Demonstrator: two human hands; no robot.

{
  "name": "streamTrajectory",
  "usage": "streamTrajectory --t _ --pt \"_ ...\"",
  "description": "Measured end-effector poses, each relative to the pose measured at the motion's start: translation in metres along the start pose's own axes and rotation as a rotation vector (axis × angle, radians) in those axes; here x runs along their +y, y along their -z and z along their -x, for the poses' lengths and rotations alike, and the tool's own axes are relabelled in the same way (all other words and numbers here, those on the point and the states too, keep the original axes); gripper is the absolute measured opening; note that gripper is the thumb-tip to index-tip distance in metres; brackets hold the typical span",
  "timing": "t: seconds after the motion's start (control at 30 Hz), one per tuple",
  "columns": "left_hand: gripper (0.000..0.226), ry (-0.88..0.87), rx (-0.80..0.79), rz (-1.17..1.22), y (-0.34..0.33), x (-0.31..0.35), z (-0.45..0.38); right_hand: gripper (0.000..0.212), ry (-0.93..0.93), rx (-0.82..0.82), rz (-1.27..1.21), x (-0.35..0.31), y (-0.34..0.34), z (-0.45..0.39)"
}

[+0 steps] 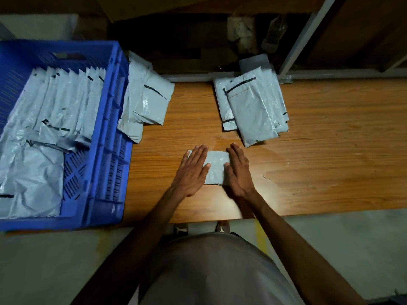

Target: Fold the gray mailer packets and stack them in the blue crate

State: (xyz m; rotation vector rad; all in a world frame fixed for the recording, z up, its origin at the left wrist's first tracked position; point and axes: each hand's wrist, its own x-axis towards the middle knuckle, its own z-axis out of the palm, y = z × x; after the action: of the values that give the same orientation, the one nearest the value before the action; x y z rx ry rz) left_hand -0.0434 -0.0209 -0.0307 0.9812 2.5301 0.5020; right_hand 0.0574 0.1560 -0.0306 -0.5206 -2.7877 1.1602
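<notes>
A folded gray mailer packet (216,167) lies flat on the wooden table (319,155) in front of me. My left hand (192,170) presses on its left side with straight fingers. My right hand (239,170) presses flat on its right side. The blue crate (105,133) stands at the left and holds several gray packets (63,102), some standing in a row, some lying flat. A pile of gray packets (253,108) lies beyond my right hand. Another pile (146,97) leans against the crate's right wall.
A metal shelf frame (304,38) rises behind the table at the right. Dark clutter and a roll (253,62) sit behind the far table edge. The near table edge runs just below my wrists, with the floor (352,249) beneath.
</notes>
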Motion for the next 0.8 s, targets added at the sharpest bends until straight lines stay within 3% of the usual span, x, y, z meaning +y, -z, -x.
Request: streamTrajectory --t 0.13,0.3,0.43,0.5,0.57,0.67,0.8 --pt "0.071 -0.001 -0.032 0.045 0.03 -0.004 0.005 0.056 0.07 -0.111 0.013 0.001 0.025 -0.015" --pt "0.075 -0.067 0.007 -0.054 0.067 0.005 0.0 0.037 0.073 -0.099 0.089 -0.031 0.052 -0.016" --pt "0.041 -0.177 0.292 -0.03 0.081 0.013 0.011 0.05 0.234 0.102 0.145 -0.046 0.067 -0.004" --pt "0.038 -0.245 0.419 -0.018 0.073 0.014 0.024 0.058 0.276 0.142 0.185 -0.047 0.063 0.008" --pt "0.045 -0.27 0.376 -0.041 0.052 0.006 0.037 0.06 0.275 0.073 0.247 -0.038 0.051 0.022" --pt "0.062 -0.197 0.175 -0.023 0.023 -0.008 0.057 0.064 0.222 -0.09 0.263 -0.015 0.032 0.046" --pt "0.054 -0.103 0.217 0.102 0.007 -0.006 0.066 0.054 0.175 -0.014 0.166 -0.004 0.019 0.056"
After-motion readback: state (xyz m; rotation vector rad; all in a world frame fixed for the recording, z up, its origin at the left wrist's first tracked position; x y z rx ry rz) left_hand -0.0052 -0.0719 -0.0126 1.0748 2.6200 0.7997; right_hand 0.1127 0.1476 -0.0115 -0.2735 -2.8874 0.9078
